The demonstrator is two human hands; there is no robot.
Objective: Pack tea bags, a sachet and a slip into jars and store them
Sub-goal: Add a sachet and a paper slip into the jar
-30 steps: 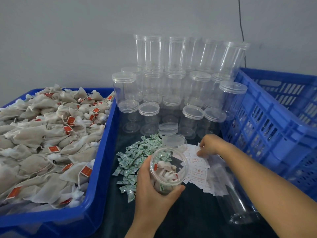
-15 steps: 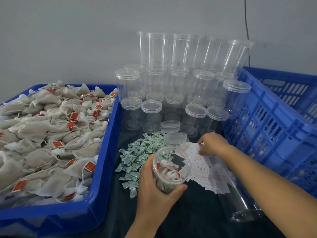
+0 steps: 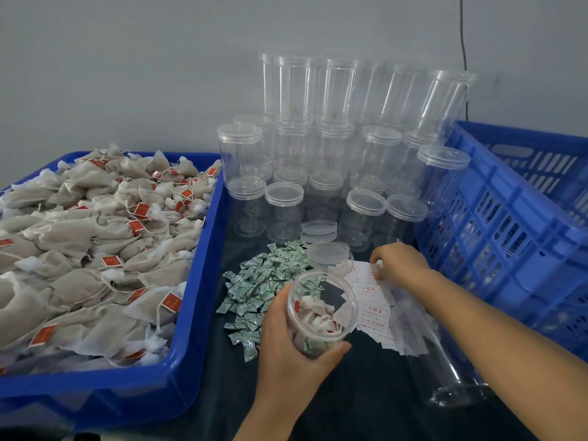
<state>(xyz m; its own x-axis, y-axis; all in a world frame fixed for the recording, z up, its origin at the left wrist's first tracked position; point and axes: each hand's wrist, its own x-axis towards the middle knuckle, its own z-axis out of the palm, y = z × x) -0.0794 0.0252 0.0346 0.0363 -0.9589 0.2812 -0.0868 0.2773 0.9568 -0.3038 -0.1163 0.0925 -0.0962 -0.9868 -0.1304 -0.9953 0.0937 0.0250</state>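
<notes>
L hand [image 3: 286,342] grips clear round plastic jar [image 3: 321,313], tea bags w/ red tags inside. R hand [image 3: 399,265], fingers curled, pinches white paper slips [image 3: 372,310]; red print too small to read.

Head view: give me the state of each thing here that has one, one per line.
held jar: lid off, tilted, part filled with tea bags.
left hand: grips the held jar.
right hand: fingertips on the slips, whether pinching one is unclear.
stacked jars: lidded, empty.
loose lids: off, lying on the table.
left crate: heaped with tea bags.
lying jar: on its side, empty.
</notes>
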